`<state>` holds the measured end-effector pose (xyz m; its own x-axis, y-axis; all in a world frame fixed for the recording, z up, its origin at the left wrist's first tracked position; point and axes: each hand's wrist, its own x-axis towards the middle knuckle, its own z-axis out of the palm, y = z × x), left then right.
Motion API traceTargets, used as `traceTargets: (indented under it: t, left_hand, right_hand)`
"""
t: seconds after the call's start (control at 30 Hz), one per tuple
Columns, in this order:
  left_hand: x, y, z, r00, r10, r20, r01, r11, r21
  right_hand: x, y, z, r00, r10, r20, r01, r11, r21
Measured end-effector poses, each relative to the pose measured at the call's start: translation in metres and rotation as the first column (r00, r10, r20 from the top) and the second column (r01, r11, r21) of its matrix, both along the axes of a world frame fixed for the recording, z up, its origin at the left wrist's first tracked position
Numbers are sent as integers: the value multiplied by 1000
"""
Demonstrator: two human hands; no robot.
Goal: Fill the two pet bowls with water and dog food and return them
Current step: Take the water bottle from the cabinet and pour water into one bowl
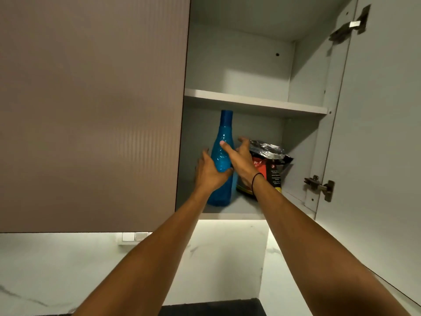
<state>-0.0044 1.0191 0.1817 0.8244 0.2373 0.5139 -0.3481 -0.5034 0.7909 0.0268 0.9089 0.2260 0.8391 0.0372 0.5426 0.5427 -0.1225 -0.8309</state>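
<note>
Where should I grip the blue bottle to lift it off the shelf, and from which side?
Grip the blue bottle around its wide lower body, below the tapering neck, coming from the front: it stands upright, the closed door blocks its left and the food bag crowds its right.

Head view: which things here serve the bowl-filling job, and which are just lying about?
Job: blue bottle, gripped by the left hand and right hand; foil bag beside it.
Lying about: upper shelf, cabinet door, hinge, wall switches.
</note>
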Motion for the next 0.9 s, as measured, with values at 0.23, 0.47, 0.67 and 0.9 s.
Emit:
traceTargets:
  t: [0.23,0.47,0.67,0.9]
  left_hand:
    - [-5,-11,-8,1000,-6,-18,6,999,44]
    - [-59,-26,-10,993,64,97,-86,965,248]
    - [-108,-31,-17,988,85,128,-118,952,281]
    - [-161,-20,-93,998,-17,56,4,976,219]
  right_hand:
    - [-5,-1,-8,993,75,92,-68,995,-68]
    - [-49,-25,-12,975,50,216,-44,999,-33]
    - [-96,-30,-24,959,69,275,-61,997,-36]
    - [-152,-28,-101,960,101,259,-85,994,-76]
